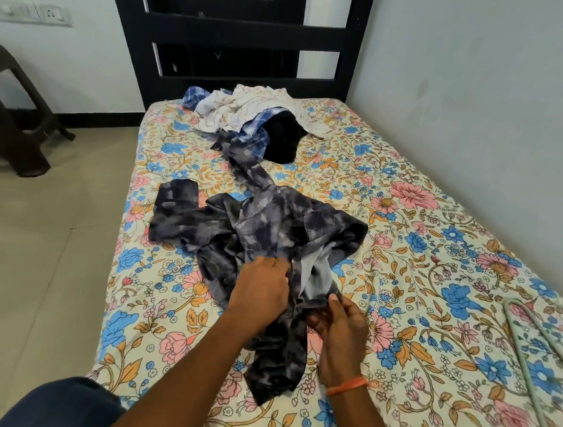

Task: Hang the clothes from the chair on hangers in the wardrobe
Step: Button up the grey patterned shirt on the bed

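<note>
Your knee [70, 405]: it sits at 7 o'clock, at the very bottom, in dark blue cloth, just beside the bed's edge.
Your right hand [338, 330]: it is at 5 o'clock, with an orange band [348, 385] on the wrist. The thumb and fingers are pinched shut on an edge of the dark shirt.
Your left hand [261, 288]: it is just left of the right one. The fingers curl down into a fold of the same shirt and grip it.
Dark shirt [259, 225]: it is blue-grey with pale blotches. It lies crumpled in the middle of the bed, and a long part of it runs up toward 12 o'clock. A pale inside part shows near your hands.
Hanger [527, 347]: a thin pale wire one lies flat on the bed at 4 o'clock, well apart from the shirt.
Bed sheet [439, 224]: it is cream with blue, pink and orange flowers.
Clothes pile [247, 111]: it is at 12 o'clock, at the far end of the bed. You can see a white cloth, a blue checked one and a black one. The far tip of the dark shirt touches the pile.
Headboard [239, 33]: dark, behind the pile.
Brown chair [14, 108]: it stands on the floor at 10 o'clock.
</note>
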`<state>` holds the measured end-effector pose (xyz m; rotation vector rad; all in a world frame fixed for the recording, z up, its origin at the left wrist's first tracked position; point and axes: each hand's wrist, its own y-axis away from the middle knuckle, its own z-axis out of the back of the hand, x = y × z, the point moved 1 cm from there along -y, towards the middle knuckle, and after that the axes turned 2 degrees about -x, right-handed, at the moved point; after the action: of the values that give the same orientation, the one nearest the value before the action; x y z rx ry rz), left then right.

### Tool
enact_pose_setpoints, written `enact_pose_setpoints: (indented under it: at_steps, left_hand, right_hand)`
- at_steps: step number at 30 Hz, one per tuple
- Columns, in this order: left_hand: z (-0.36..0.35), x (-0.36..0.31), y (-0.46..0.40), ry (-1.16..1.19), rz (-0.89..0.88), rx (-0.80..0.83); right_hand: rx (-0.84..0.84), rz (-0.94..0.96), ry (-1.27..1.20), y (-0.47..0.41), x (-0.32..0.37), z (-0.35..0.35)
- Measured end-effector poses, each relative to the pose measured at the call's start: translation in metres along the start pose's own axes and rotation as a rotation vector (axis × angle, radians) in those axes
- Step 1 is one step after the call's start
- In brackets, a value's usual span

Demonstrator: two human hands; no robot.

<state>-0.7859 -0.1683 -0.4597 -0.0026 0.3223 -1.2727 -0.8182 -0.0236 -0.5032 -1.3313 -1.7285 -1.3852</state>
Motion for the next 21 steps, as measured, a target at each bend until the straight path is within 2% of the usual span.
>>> enact_pose_setpoints:
  at_steps: [4, 8, 14, 19, 21]
  left_hand:
    - [-0.005, 0.004, -0.004, 0.02, 0.18, 0.053]
    - [-0.007, -0.006, -0.009, 0.073, 0.166, 0.068]
    - [-0.014, -0.023, -0.011, 0.506, 0.169, 0.08]
    - [-0.021, -0.027, -0.009, 0.622, 0.314, 0.108]
    - [-0.027, -0.023, -0.007, 0.734, 0.341, 0.145]
  right_hand:
    - [0.011, 0.007, -0.006, -0.001, -0.004, -0.003]
    - [0.01, -0.018, 0.004, -0.002, -0.006, -0.002]
    - [0.013, 0.02, 0.029, -0.005, -0.01, -0.001]
    - [0.02, 0.094, 0.168, -0.008, -0.019, -0.003]
    - [0.031, 0.124, 0.208, -0.007, -0.02, -0.004]
